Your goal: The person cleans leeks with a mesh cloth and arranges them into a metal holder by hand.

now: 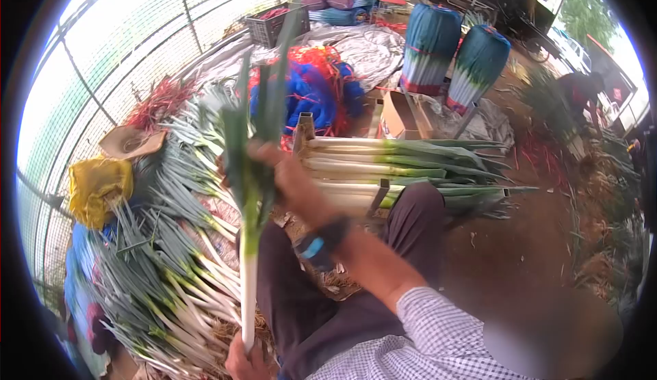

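A long leek [248, 270] stands nearly upright before me, its white end down and its green leaves up. My left hand [245, 359] is closed round the white lower end. Higher up, my right hand [282, 171], with a dark band on the wrist, is blurred and closed on the green leaves. Many loose leeks [185, 277] lie in a heap on the left. To the right of my right hand, a stack of leeks [349, 170] rests lengthwise in a metal frame [305, 128], white ends toward the left.
Blue netting [301, 96] lies beyond my hands. Two wrapped bundles [430, 48] stand behind the frame near a cardboard box [400, 116]. A yellow bag [100, 188] and straw hat [130, 142] are at left. Another person [582, 93] bends at the far right.
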`<action>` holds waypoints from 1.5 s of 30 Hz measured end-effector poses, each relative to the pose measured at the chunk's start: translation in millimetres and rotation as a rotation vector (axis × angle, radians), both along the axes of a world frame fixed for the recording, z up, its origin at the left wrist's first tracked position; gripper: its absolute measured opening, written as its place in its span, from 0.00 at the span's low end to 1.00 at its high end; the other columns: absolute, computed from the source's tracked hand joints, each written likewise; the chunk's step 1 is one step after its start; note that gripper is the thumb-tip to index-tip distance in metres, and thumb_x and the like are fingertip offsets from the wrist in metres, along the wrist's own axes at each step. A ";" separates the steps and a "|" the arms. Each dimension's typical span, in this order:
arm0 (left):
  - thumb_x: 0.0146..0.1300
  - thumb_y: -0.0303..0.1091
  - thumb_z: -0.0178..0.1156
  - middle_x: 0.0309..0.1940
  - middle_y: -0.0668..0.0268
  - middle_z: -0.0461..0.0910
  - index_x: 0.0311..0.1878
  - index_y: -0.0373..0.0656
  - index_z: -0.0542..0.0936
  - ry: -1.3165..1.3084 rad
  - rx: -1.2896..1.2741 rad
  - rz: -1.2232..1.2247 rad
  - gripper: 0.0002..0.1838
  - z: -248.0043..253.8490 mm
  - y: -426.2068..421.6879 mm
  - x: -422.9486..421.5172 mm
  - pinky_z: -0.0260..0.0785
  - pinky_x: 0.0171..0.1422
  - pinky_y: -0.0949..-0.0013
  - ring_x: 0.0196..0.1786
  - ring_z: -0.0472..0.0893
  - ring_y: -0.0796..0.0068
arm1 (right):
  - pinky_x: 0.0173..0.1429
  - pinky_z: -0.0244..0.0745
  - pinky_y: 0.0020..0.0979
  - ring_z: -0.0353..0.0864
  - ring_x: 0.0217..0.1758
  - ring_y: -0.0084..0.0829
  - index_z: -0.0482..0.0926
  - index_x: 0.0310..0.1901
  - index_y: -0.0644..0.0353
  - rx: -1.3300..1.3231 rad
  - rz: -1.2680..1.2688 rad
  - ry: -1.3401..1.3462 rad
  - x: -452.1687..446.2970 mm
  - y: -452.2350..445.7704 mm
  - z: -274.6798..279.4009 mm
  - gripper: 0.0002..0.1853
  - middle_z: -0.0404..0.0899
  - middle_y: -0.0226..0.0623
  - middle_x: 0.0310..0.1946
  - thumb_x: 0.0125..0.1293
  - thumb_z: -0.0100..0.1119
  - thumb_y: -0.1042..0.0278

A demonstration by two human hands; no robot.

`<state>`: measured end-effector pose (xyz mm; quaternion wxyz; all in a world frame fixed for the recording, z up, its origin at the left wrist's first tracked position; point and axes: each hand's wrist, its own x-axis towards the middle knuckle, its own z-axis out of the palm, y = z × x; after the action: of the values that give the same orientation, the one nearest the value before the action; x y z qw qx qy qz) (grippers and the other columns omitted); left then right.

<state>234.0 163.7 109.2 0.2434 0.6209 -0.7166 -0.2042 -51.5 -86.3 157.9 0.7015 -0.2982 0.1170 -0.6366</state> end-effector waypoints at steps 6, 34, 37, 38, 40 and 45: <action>0.59 0.27 0.72 0.40 0.54 0.83 0.53 0.36 0.82 0.010 -0.359 -0.310 0.19 41.0 -112.4 -94.4 0.71 0.49 0.53 0.42 0.80 0.50 | 0.62 0.84 0.47 0.89 0.53 0.42 0.78 0.63 0.67 -0.103 -0.668 0.180 -205.5 87.1 81.9 0.25 0.86 0.50 0.53 0.79 0.52 0.52; 0.64 0.38 0.67 0.41 0.54 0.85 0.50 0.42 0.87 -0.055 0.059 -1.093 0.15 -68.0 -353.7 -322.0 0.67 0.66 0.53 0.52 0.80 0.51 | 0.56 0.78 0.49 0.84 0.51 0.56 0.81 0.57 0.59 0.075 -0.465 2.170 -380.0 149.6 -124.0 0.22 0.87 0.50 0.44 0.62 0.70 0.63; 0.62 0.32 0.66 0.44 0.56 0.82 0.49 0.42 0.87 -0.094 -0.299 -0.950 0.13 -68.1 -345.8 -324.8 0.64 0.69 0.53 0.55 0.77 0.54 | 0.50 0.77 0.52 0.84 0.48 0.56 0.82 0.51 0.55 0.175 -0.329 2.204 -382.8 134.3 -130.5 0.17 0.86 0.51 0.41 0.62 0.69 0.63; 0.62 0.30 0.65 0.46 0.56 0.82 0.50 0.42 0.86 -0.058 -0.445 -0.882 0.14 -65.8 -336.8 -329.9 0.64 0.68 0.52 0.56 0.77 0.54 | 0.50 0.77 0.53 0.84 0.47 0.56 0.81 0.50 0.55 0.169 -0.341 2.251 -386.7 132.7 -122.1 0.16 0.86 0.50 0.40 0.62 0.69 0.63; 0.61 0.28 0.64 0.50 0.55 0.81 0.54 0.41 0.84 0.050 -0.481 -0.872 0.17 -72.4 -315.1 -333.7 0.64 0.69 0.51 0.58 0.76 0.52 | 0.48 0.77 0.53 0.85 0.45 0.56 0.81 0.48 0.56 0.175 -0.380 2.323 -393.6 132.1 -106.9 0.14 0.86 0.49 0.38 0.62 0.69 0.63; 0.61 0.30 0.67 0.54 0.53 0.80 0.55 0.38 0.82 -0.108 -0.366 -0.831 0.19 -147.0 -276.1 -359.6 0.60 0.76 0.47 0.65 0.74 0.49 | 0.47 0.77 0.52 0.85 0.44 0.56 0.82 0.48 0.56 0.192 -0.398 2.415 -395.7 122.8 -83.3 0.14 0.86 0.50 0.36 0.62 0.70 0.66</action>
<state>-125.6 -112.5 -37.8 0.2088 0.2374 -0.9408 -0.1219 -447.3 36.5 74.6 0.0528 -0.6206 0.7815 -0.0366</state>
